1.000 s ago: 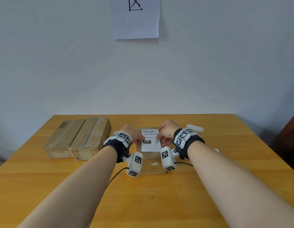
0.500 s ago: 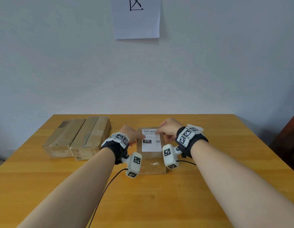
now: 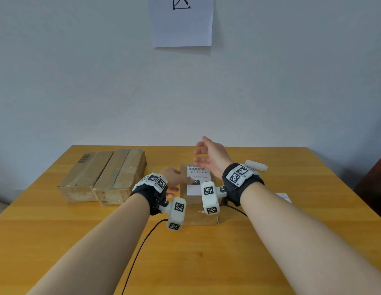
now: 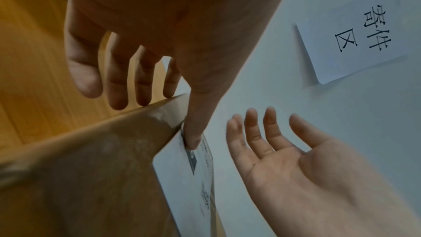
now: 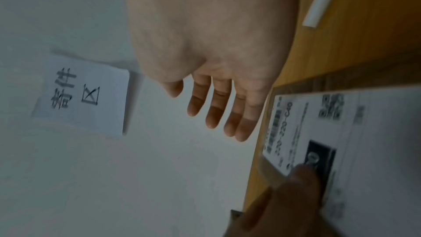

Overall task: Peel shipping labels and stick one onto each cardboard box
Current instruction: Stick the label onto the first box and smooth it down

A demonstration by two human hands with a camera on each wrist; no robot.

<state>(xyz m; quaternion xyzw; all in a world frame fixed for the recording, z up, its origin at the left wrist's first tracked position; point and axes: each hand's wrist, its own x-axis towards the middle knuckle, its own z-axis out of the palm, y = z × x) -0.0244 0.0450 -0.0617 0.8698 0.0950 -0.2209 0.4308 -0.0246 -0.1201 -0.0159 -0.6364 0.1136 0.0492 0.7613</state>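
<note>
my left hand [image 3: 171, 180] presses one thumb on the label [image 3: 199, 182], stuck on the box [image 3: 191, 211] mid-table [image 3: 270, 241]. my right hand [image 3: 210, 158] floats above, fingers spread, holding nothing.

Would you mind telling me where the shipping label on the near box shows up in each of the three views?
Head: the label lies centre frame atop the near box, partly behind the right wrist camera.
Left wrist: lower centre, seen edge-on, with the left hand thumb pressing it.
Right wrist: lower right, barcode and QR code visible.
Shared landmark: the wall sign, also at upper right in the left wrist view and at left in the right wrist view.
</note>
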